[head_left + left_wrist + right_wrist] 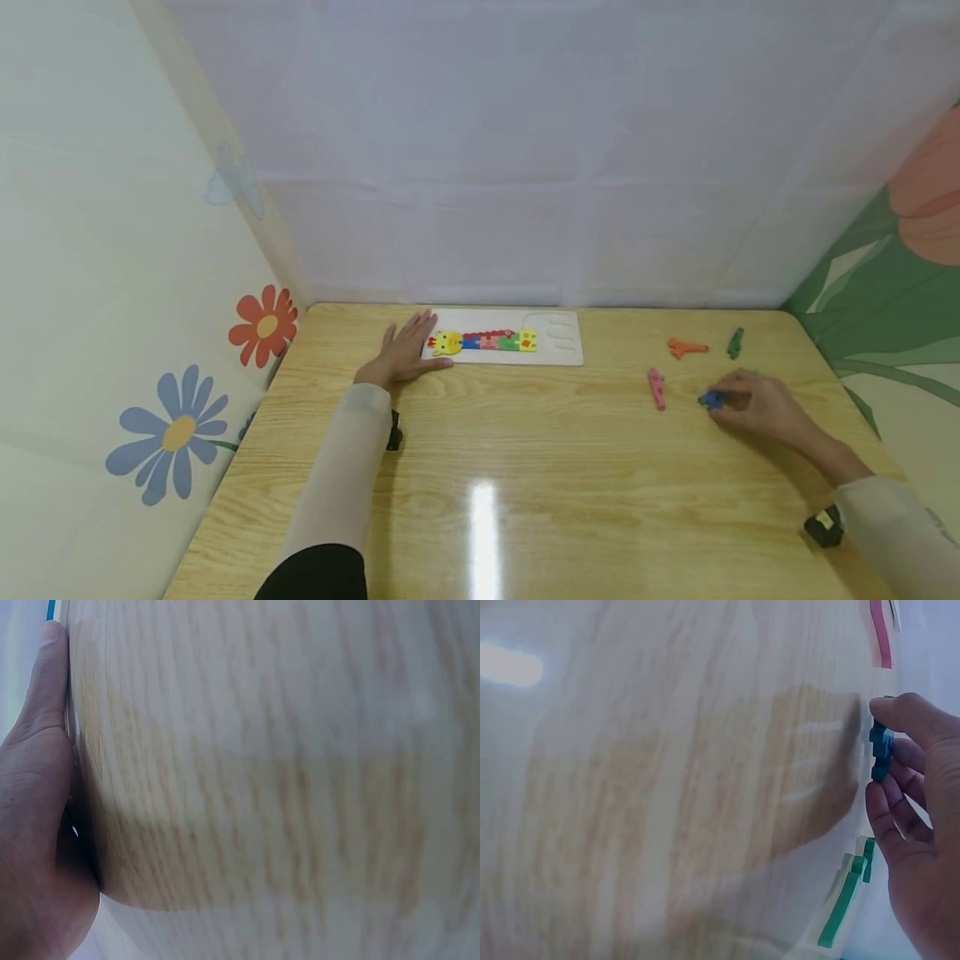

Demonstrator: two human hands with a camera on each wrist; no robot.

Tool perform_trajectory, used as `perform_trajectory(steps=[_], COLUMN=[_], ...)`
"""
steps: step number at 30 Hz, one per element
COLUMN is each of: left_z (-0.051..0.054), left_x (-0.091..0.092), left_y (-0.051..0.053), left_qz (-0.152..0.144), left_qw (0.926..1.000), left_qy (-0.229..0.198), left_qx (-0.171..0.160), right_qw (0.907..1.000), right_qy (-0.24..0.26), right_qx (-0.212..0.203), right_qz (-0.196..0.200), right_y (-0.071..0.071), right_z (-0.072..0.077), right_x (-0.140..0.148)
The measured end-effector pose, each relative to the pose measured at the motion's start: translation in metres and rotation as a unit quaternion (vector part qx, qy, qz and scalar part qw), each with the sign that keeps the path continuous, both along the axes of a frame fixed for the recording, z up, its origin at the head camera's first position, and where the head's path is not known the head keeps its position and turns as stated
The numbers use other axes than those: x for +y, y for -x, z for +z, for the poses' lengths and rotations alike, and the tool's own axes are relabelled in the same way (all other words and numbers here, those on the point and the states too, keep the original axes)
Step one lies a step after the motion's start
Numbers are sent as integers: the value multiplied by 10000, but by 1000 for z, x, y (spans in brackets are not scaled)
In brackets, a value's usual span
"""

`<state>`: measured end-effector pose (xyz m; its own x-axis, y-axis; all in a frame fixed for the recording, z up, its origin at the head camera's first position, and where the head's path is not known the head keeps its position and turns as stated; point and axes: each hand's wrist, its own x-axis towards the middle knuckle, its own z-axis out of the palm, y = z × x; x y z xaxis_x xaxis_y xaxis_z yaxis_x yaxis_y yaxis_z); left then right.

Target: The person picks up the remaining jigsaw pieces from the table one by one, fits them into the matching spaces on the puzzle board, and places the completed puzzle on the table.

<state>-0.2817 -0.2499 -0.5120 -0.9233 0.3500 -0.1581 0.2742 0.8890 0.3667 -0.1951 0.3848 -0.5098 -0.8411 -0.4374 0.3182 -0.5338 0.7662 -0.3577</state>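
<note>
At twelve o'clock on the tabletop (540,517) in my head feed: one white board (561,357), lying flat near the far edge. One giraffe puzzle (489,342) on it, yellow head at the board's nine o'clock end, then blue, pink, green and yellow sections, red along the top; outlined recess toward three o'clock.

Two hands in view. Left hand (405,352), eleven o'clock: flat, fingers spread, lying at the board's nine o'clock end, thumb along the near corner. Left wrist feed only gives me part of that hand and wood grain.

Right hand (761,408), between two and three o'clock: pinching one blue piece (711,400) between thumb and fingers. Right wrist feed confirms the pinch; I can't tell whether the piece touches the table.

Loose pieces around the blue one, all on the table: one pink piece (657,389) at nine o'clock, one orange piece (687,347) at eleven, one green piece (736,342) at one. Right wrist feed shows me two green bits; can't tell if they're separate pieces.

Also logged: two pale sleeves (341,467), two black wrist devices (825,527), one red flower (266,326) and one large blue flower (177,433) on the left-side wall, one glare streak (483,533) at six o'clock.
</note>
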Motion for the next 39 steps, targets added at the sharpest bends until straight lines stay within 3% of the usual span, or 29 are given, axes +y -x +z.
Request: perform_trajectory(steps=[5,14,26,39], left_z=[0,1,-7,-5], left_x=[0,1,-3,-4], left_y=[0,0,6,3], left_qz=[44,46,-23,-132], left_qw=[10000,10000,9999,9999], left_qy=[37,42,-51,33], left_qx=[-18,-28,-88,-25], right_qw=[9995,9993,9984,9979], right_qy=[-37,-42,-152,-87], right_qx=[282,331,459,298], right_qz=[106,174,310,565], right_y=[5,8,19,35], right_z=[2,8,21,31], right_x=[0,-5,-14,-24])
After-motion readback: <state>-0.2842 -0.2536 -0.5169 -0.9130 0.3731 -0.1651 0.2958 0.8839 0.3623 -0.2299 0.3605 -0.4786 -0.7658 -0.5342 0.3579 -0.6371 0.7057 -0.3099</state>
